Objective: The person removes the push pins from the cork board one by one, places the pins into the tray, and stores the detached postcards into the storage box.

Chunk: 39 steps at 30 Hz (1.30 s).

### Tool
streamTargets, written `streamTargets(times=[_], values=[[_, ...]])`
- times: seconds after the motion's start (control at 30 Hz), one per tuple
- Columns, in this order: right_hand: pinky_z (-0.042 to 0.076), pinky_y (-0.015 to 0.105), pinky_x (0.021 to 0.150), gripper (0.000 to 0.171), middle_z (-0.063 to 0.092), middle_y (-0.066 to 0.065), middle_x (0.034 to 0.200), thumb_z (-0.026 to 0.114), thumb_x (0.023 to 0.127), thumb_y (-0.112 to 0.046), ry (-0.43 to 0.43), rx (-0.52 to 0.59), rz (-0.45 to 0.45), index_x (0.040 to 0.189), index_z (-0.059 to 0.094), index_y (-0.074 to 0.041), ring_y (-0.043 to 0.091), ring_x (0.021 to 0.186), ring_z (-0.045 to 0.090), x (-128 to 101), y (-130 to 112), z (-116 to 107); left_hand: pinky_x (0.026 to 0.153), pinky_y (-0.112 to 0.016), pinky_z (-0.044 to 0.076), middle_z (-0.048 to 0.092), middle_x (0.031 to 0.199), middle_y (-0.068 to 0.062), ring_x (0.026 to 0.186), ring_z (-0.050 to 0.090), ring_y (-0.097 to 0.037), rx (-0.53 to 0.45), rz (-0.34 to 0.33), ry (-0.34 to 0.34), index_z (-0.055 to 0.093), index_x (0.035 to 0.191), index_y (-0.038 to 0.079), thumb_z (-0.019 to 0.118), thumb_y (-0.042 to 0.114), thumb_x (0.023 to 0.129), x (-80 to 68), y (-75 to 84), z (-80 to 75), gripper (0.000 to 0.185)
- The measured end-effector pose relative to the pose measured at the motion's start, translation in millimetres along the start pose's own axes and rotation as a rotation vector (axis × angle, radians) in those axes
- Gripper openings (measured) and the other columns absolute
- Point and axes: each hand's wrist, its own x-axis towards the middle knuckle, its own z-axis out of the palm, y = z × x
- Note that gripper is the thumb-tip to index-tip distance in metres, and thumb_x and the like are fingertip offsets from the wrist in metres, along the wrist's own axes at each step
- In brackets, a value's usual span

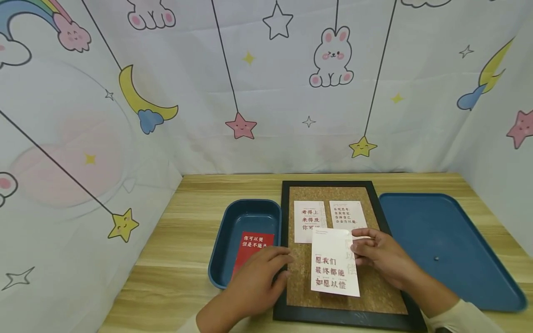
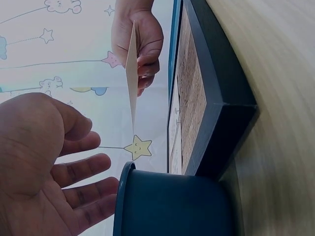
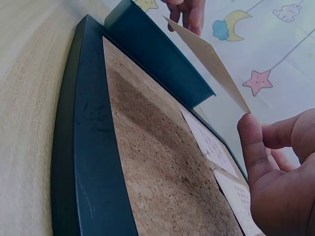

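Observation:
My right hand (image 1: 385, 259) pinches a white card (image 1: 333, 273) with red printed characters by its right edge. In the right wrist view the card (image 3: 209, 56) is edge-on, raised above a cork board (image 3: 157, 157) with a black frame. Two more printed cards, a left one (image 1: 306, 215) and a right one (image 1: 345, 210), lie on the upper part of the board; the held card partly covers them. My left hand (image 1: 260, 280) is near the board's left edge with fingers loosely bent and holds nothing. Below it, a red card (image 1: 254, 240) lies in a blue bin (image 1: 216, 254).
A flat blue tray (image 1: 449, 222) stands right of the board, with a small shiny object (image 1: 436, 258) in it. The wooden table (image 1: 166, 259) is bordered by white cloth walls (image 1: 283, 92) printed with rabbits, stars and moons.

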Motion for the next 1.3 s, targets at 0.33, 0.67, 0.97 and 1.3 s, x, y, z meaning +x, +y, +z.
streamTargets(times=[0.33,0.67,0.97,1.3], values=[[0.059,0.034,0.075,0.053,0.065,0.013,0.104,0.062,0.099,-0.001,0.009,0.011,0.011,0.143,0.035,0.011,0.019,0.088,0.067,2.0,-2.1,5.7,0.107,-0.041,0.045,0.061,0.138,0.001,0.129,0.055,-0.017,0.009,-0.035,-0.003,0.068,0.13,0.015,0.066,0.023,0.1,-4.5,-4.5,-2.9,0.032],[0.059,0.033,0.074,0.054,0.065,0.012,0.102,0.063,0.099,-0.002,-0.001,0.023,0.0,0.143,0.035,0.012,0.02,0.083,0.068,3.9,-2.1,9.3,0.106,-0.044,0.046,0.061,0.138,0.0,0.13,0.055,-0.019,0.016,-0.072,-0.015,0.069,0.129,0.016,0.066,0.025,0.1,-8.4,-8.3,-5.9,0.031],[0.059,0.033,0.075,0.054,0.064,0.014,0.106,0.064,0.099,-0.003,-0.015,0.013,0.001,0.143,0.036,0.011,0.02,0.086,0.066,6.4,-3.6,14.4,0.104,-0.044,0.048,0.062,0.137,0.001,0.127,0.057,-0.018,0.025,-0.074,0.016,0.07,0.127,0.016,0.068,0.024,0.099,-10.0,-11.2,-5.2,0.029],[0.059,0.032,0.072,0.053,0.065,0.01,0.099,0.063,0.099,-0.001,-0.034,0.049,-0.01,0.143,0.037,0.011,0.019,0.081,0.066,9.6,-7.3,23.3,0.104,-0.044,0.048,0.063,0.135,0.0,0.126,0.058,-0.018,0.033,-0.075,0.029,0.07,0.126,0.015,0.07,0.025,0.098,-10.8,-13.9,-4.8,0.03]])
